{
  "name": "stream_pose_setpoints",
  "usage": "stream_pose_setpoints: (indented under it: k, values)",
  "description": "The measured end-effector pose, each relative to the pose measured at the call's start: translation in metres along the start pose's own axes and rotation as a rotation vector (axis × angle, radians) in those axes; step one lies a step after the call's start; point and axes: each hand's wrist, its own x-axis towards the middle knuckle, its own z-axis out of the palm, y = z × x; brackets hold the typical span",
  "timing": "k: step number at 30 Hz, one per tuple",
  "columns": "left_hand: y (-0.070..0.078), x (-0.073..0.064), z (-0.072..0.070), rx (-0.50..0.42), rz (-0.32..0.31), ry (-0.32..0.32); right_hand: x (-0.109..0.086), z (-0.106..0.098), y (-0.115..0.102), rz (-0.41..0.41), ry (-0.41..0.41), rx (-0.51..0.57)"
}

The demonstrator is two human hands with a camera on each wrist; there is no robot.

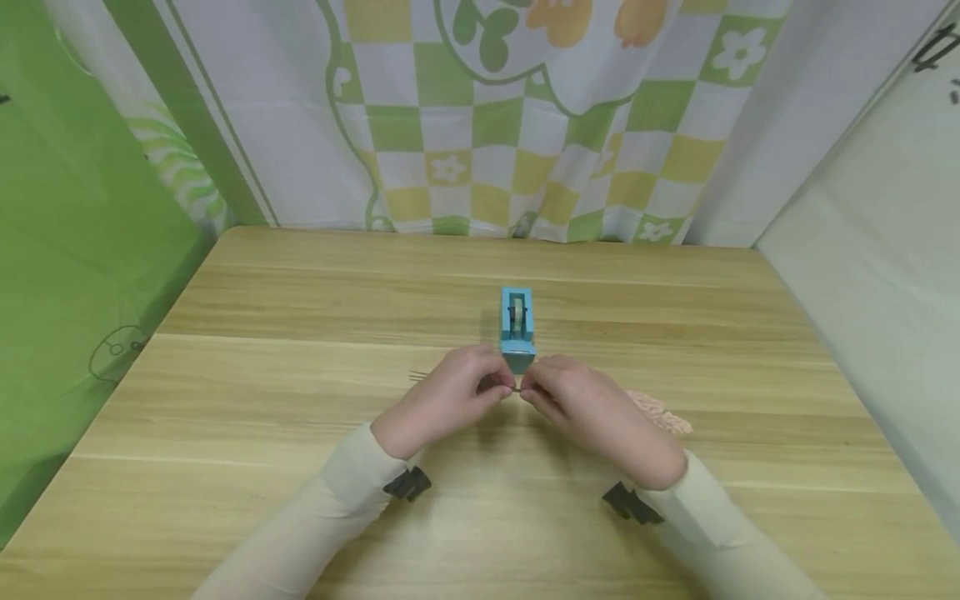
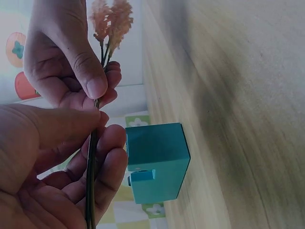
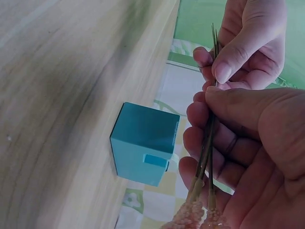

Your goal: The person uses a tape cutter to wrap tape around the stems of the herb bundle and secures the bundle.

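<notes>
A small bunch of pink flower sprigs (image 2: pixel 113 24) on thin dark stems (image 2: pixel 90 176) is held level above the table between both hands. My left hand (image 1: pixel 448 390) pinches the stems between thumb and fingers, and their bare ends (image 3: pixel 214 36) poke out past it. Close beside it, my right hand (image 1: pixel 596 412) pinches the same stems nearer the blossoms (image 1: pixel 663 414), which show beyond that wrist. Just beyond the fingertips stands a blue tape dispenser (image 1: pixel 517 360) with a roll of tape (image 1: pixel 517 315) in it; neither hand touches it.
The wooden table (image 1: pixel 300 292) reaches back to a checked curtain (image 1: pixel 495 125). A green cloth (image 1: pixel 67 208) hangs on the left and a pale wall (image 1: pixel 885 217) stands on the right. Dark straps (image 1: pixel 408 483) sit at the wrists.
</notes>
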Motion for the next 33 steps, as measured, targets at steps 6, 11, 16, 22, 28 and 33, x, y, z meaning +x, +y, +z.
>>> stream_pose_setpoints:
  k: [6, 11, 16, 22, 28, 33]
  values:
    - [-0.0005, -0.0010, 0.0028, 0.011, -0.026, 0.000, 0.0002, 0.0009, 0.0000, 0.001, 0.030, 0.002]
    - [0.0002, -0.0002, 0.0055, 0.004, -0.032, 0.017, 0.0000, 0.0017, 0.0005, 0.019, 0.039, 0.004]
    - [0.0003, -0.0007, 0.0063, -0.004, -0.047, 0.025, 0.0005, 0.0020, 0.0000, 0.040, 0.031, 0.007]
    - [-0.0007, -0.0022, 0.0019, -0.021, -0.089, 0.004, -0.0025, 0.0004, 0.0015, 0.051, 0.029, -0.025]
    - [-0.0022, -0.0009, 0.0008, 0.012, -0.114, -0.060, -0.0064, -0.0011, 0.0054, 0.071, -0.004, -0.040]
    - [-0.0033, 0.0008, 0.0046, 0.109, -0.109, -0.131, -0.0053, 0.0014, 0.0077, 0.080, -0.078, -0.062]
